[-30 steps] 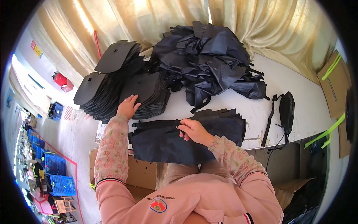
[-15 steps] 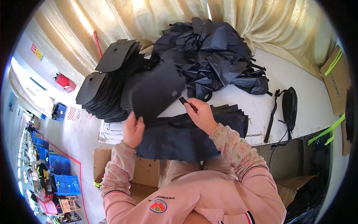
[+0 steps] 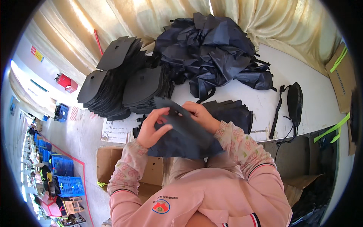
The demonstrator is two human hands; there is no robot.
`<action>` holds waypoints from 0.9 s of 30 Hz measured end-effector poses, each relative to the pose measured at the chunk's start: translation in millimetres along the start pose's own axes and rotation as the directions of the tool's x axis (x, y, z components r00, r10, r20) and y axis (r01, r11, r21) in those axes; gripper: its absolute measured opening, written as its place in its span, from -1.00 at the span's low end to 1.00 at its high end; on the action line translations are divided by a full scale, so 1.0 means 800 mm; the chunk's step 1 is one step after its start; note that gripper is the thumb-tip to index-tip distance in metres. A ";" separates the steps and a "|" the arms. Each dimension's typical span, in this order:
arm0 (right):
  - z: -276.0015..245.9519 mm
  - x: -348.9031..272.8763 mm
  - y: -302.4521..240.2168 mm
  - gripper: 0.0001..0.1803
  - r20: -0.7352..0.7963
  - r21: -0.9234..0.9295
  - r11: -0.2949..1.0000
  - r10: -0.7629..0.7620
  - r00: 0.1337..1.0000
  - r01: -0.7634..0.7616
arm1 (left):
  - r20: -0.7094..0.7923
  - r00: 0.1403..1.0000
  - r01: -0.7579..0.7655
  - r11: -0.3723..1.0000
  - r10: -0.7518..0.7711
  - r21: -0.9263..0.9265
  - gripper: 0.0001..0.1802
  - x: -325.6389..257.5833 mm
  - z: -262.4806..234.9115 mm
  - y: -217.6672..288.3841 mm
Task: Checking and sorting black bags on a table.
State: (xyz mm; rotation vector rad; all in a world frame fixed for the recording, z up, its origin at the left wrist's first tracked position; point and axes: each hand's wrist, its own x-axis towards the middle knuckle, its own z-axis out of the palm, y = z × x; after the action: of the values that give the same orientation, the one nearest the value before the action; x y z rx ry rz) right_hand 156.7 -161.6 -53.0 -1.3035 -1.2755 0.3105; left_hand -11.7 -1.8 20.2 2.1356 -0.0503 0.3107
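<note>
A thin black panel (image 3: 189,130) stands tilted in front of me, above my lap, its lower part blurred by motion. The fingers of my right hand (image 3: 202,117) are closed at its upper right edge; whether the strap end is also in them is hidden. To the left of the panel, my left hand (image 3: 151,130) is close to its edge with thumb and fingers apart. A flat stack of black fabric pieces (image 3: 236,115) lies on the table behind my right hand, partly covered by it.
Stacks of black panels with small slots (image 3: 143,89) stand at the left of the white table (image 3: 291,70). A heap of black fabric bags (image 3: 211,49) lies at the back. On the right are a black strapped pouch (image 3: 294,104) and a cardboard box (image 3: 340,83).
The panel has come off the stack side toward me and now stands tilted between my hands. My left hand has moved right and its fingers have spread; my right hand has shifted slightly.
</note>
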 end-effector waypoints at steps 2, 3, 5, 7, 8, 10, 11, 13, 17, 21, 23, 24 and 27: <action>0.005 0.000 -0.017 -0.75 0.066 0.048 0.992 0.113 0.991 -0.116 | -0.203 0.979 0.029 0.999 -0.022 0.030 -0.65 0.001 0.018 -0.021; -0.001 -0.001 -0.023 -0.69 0.173 0.295 0.912 0.242 0.955 -0.284 | -0.230 0.964 -0.082 0.974 0.130 0.210 -0.75 0.013 0.024 -0.005; -0.016 0.004 -0.041 -0.53 0.420 0.529 0.608 0.418 0.806 -0.591 | -0.232 0.957 -0.119 0.964 0.175 0.236 -0.77 0.017 0.028 0.004; -0.035 0.005 -0.058 -0.52 0.499 0.500 0.573 0.423 0.756 -0.650 | -0.234 0.945 -0.161 0.950 0.226 0.267 -0.81 0.021 0.035 0.005; -0.042 0.007 -0.068 -0.50 0.573 0.466 0.542 0.417 0.705 -0.699 | -0.232 0.947 -0.158 0.952 0.220 0.261 -0.81 0.023 0.035 0.005; -0.049 0.015 -0.093 -0.55 0.591 0.429 0.579 0.400 0.700 -0.693 | -0.114 0.931 -0.263 0.854 0.346 0.449 -0.83 0.027 0.030 0.006; -0.052 0.018 -0.098 -0.58 0.609 0.385 0.605 0.401 0.685 -0.697 | -0.109 0.932 -0.265 0.855 0.345 0.445 -0.83 0.026 0.027 0.004; -0.056 0.021 -0.094 -0.61 0.621 0.345 0.631 0.402 0.673 -0.695 | -0.088 0.933 -0.287 0.869 0.349 0.403 -0.85 0.025 0.019 -0.001; -0.064 0.023 -0.055 -0.63 0.489 0.054 0.784 0.519 0.701 -0.619 | -0.237 0.971 -0.067 0.978 0.018 -0.199 -0.87 0.002 -0.012 -0.003; -0.089 0.009 -0.001 -0.62 0.378 -0.222 0.886 0.463 0.802 -0.407 | -0.328 0.925 -0.036 0.814 -0.193 -0.580 -0.94 -0.031 -0.062 -0.002; -0.109 -0.003 0.020 -0.61 0.392 -0.256 0.860 0.509 0.766 -0.441 | -0.409 0.854 -0.006 0.780 -0.321 -0.625 -0.96 -0.053 -0.084 -0.023; -0.119 -0.011 0.027 -0.61 0.387 -0.252 0.861 0.509 0.769 -0.443 | -0.440 0.809 0.009 0.756 -0.391 -0.655 -0.97 -0.066 -0.097 -0.036; -0.149 -0.044 0.043 -0.57 0.290 -0.584 0.742 0.570 0.769 -0.329 | -0.513 0.677 -0.010 0.690 -0.528 -0.723 -0.96 -0.114 -0.138 -0.085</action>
State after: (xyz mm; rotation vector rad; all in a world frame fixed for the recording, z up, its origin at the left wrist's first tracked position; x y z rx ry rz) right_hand 257.0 -240.9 -70.7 -2.1120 -1.4585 0.7086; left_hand -111.5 119.8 0.8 1.1379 0.5401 0.7693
